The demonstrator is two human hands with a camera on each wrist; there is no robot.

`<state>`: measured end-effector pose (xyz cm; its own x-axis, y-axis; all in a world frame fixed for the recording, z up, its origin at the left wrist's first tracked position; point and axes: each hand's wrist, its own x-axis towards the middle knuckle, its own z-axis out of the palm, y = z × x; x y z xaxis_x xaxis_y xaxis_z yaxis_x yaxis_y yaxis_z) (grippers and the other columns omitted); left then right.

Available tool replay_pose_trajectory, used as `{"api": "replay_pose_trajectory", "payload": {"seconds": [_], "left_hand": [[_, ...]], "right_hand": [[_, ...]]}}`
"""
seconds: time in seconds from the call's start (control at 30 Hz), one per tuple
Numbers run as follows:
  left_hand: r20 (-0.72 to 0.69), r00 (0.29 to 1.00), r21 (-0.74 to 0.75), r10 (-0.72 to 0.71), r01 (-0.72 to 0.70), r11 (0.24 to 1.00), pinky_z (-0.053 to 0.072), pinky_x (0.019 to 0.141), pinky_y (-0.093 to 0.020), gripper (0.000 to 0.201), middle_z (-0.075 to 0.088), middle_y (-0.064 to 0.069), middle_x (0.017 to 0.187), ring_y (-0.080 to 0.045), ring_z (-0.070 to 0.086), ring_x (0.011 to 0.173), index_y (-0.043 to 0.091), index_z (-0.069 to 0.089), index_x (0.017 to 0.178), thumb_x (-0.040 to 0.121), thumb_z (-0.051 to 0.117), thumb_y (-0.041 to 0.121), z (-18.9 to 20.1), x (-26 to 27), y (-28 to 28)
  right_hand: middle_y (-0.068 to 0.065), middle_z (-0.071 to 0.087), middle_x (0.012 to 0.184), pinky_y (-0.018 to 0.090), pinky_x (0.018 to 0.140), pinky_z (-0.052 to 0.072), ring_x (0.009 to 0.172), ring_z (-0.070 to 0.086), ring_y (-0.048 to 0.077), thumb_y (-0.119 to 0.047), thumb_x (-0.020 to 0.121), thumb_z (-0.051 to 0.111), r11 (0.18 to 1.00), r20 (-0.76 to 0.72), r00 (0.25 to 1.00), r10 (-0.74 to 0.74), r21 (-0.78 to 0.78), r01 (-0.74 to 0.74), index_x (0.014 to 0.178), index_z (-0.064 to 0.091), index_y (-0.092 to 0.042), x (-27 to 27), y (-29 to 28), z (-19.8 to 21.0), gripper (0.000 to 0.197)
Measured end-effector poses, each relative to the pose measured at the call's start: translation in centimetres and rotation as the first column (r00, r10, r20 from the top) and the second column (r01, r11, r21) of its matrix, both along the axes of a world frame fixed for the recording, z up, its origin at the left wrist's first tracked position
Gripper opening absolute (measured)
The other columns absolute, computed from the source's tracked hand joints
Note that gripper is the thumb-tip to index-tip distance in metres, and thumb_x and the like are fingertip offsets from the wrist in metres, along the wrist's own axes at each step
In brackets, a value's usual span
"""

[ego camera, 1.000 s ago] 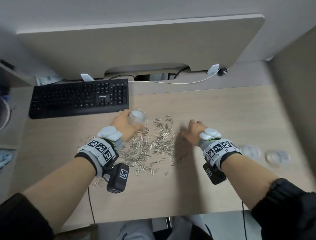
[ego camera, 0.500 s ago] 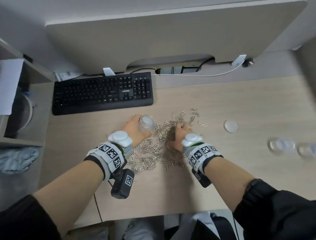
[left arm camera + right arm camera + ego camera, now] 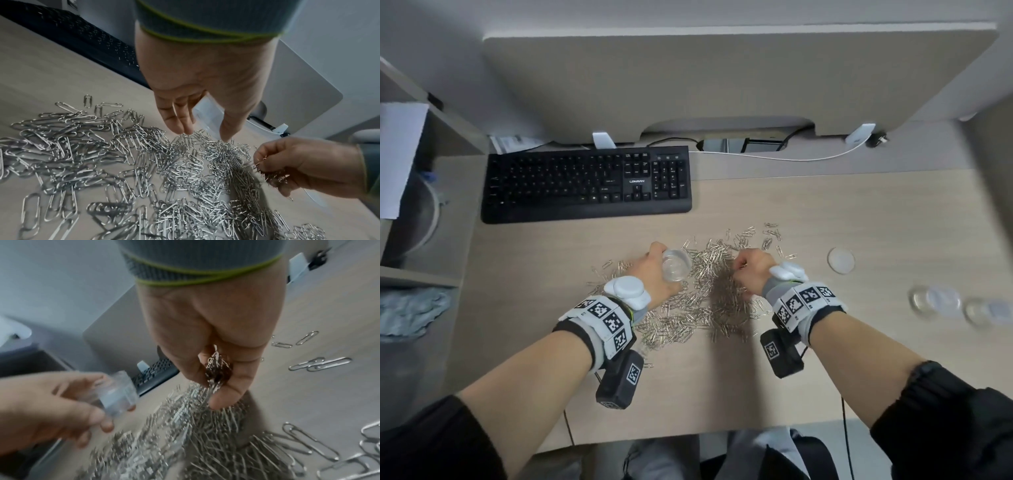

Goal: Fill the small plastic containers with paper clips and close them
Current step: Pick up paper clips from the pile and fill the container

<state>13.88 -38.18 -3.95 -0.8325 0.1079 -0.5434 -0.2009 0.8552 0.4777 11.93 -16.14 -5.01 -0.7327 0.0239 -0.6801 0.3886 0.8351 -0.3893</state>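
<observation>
A heap of silver paper clips [image 3: 702,294] [image 3: 127,162] [image 3: 205,431] is spread over the middle of the wooden desk [image 3: 825,212]. My left hand [image 3: 657,274] [image 3: 201,91] [image 3: 53,407] grips a small clear open container [image 3: 675,265] [image 3: 207,110] [image 3: 117,394] just above the heap's left side. To its right, my right hand [image 3: 751,270] [image 3: 218,363] [image 3: 298,165] is curled around a bunch of clips [image 3: 217,369] [image 3: 271,175] just above the heap. A loose round lid [image 3: 841,260] lies on the desk right of the heap.
A black keyboard [image 3: 589,183] lies behind the heap, under a raised monitor shelf [image 3: 722,78]. Two more clear containers [image 3: 935,303] [image 3: 986,311] sit blurred at the right. A side shelf [image 3: 421,274] holding a blue cloth [image 3: 410,313] stands on the left. A white cable [image 3: 774,157] runs along the back.
My right hand came left from the desk's right part onto the heap and closed on a bunch of clips. My left hand keeps holding the container. The camera view swung to the left.
</observation>
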Motion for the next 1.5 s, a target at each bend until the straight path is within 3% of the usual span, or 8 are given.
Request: {"api": "replay_pose_trajectory", "payload": {"seconds": [0.13, 0.27, 0.4, 0.63, 0.87, 1.13, 1.4, 1.5], "left_hand": [[-0.011, 0.999, 0.000, -0.042, 0.042, 0.999, 0.052, 0.060, -0.030, 0.070, 0.063, -0.006, 0.106, -0.021, 0.063, 0.076, 0.014, 0.035, 0.131, 0.078, 0.079, 0.026, 0.0, -0.1, 1.0], [-0.017, 0.994, 0.023, -0.106, 0.106, 0.994, 0.050, 0.063, -0.029, 0.069, 0.063, -0.005, 0.109, -0.022, 0.062, 0.080, 0.015, 0.035, 0.130, 0.078, 0.078, 0.027, 0.2, -0.2, 2.5], [-0.040, 0.986, 0.054, -0.159, 0.161, 0.985, 0.052, 0.067, -0.033, 0.068, 0.065, -0.001, 0.108, -0.024, 0.063, 0.081, 0.018, 0.037, 0.131, 0.077, 0.077, 0.031, 0.6, 0.0, 4.1], [-0.098, 0.980, 0.072, -0.172, 0.179, 0.981, 0.052, 0.074, -0.034, 0.068, 0.063, 0.001, 0.110, -0.023, 0.063, 0.090, 0.022, 0.042, 0.129, 0.071, 0.076, 0.033, 1.2, -0.1, 5.5], [-0.081, 0.991, 0.090, -0.103, 0.110, 0.990, 0.053, 0.074, -0.041, 0.062, 0.063, 0.000, 0.101, -0.026, 0.062, 0.086, 0.021, 0.043, 0.121, 0.072, 0.077, 0.038, 1.6, -0.5, 5.8], [-0.106, 0.990, 0.094, -0.088, 0.098, 0.991, 0.054, 0.073, -0.039, 0.065, 0.066, -0.003, 0.105, -0.026, 0.064, 0.086, 0.019, 0.041, 0.124, 0.074, 0.076, 0.039, 1.8, -0.8, 6.1], [-0.123, 0.990, 0.092, -0.064, 0.076, 0.993, 0.052, 0.069, -0.036, 0.069, 0.067, -0.004, 0.104, -0.026, 0.064, 0.086, 0.019, 0.041, 0.129, 0.073, 0.078, 0.039, 1.4, -1.3, 5.9], [-0.125, 0.991, 0.096, -0.050, 0.062, 0.993, 0.053, 0.072, -0.035, 0.071, 0.067, -0.004, 0.110, -0.024, 0.064, 0.087, 0.019, 0.041, 0.131, 0.074, 0.078, 0.039, 1.0, -1.7, 5.4]], "right_hand": [[0.007, 0.062, 0.077, 0.041, 0.059, 0.060, 0.045, 0.064, 0.020, -0.003, 0.094, 0.057, 0.931, 0.051, 0.966, -0.254, -0.259, 0.258, 0.086, 0.063, -0.011, 0.0, 0.7, 1.7, 0.013], [0.007, 0.057, 0.068, 0.054, 0.071, 0.058, 0.044, 0.058, 0.023, 0.003, 0.088, 0.059, 0.835, 0.047, 0.932, -0.360, -0.429, 0.344, 0.078, 0.062, -0.010, -0.6, 0.5, 3.7, 0.016], [0.007, 0.054, 0.063, 0.046, 0.060, 0.058, 0.044, 0.054, 0.022, 0.005, 0.086, 0.059, 0.812, -0.024, 0.936, -0.352, -0.506, 0.292, 0.074, 0.060, -0.012, -1.2, -0.5, 5.7, 0.021], [0.004, 0.064, 0.070, 0.040, 0.052, 0.057, 0.049, 0.067, 0.023, -0.003, 0.086, 0.064, 0.924, -0.178, 0.971, -0.157, -0.373, 0.081, 0.084, 0.062, -0.013, -0.8, -1.5, 7.1, 0.011], [0.001, 0.067, 0.085, 0.045, 0.075, 0.057, 0.078, 0.068, 0.028, -0.007, 0.086, 0.062, 0.952, -0.274, 0.962, 0.009, -0.292, -0.092, 0.090, 0.068, -0.014, -0.9, -1.6, 7.4, 0.010], [0.001, 0.069, 0.089, 0.047, 0.079, 0.057, 0.084, 0.067, 0.026, -0.012, 0.086, 0.061, 0.945, -0.304, 0.952, 0.019, -0.305, -0.116, 0.093, 0.069, -0.018, -0.9, -1.5, 7.1, 0.013], [-0.003, 0.068, 0.078, 0.029, 0.073, 0.053, 0.072, 0.061, 0.017, -0.013, 0.087, 0.059, 0.952, -0.322, 0.946, 0.023, -0.282, -0.119, 0.082, 0.066, -0.028, -1.7, -0.8, 7.1, 0.017], [0.000, 0.070, 0.082, 0.040, 0.079, 0.057, 0.077, 0.065, 0.023, -0.012, 0.084, 0.059, 0.956, -0.275, 0.960, -0.048, -0.291, -0.036, 0.077, 0.060, -0.031, -2.6, 0.7, 5.8, 0.020]]}}
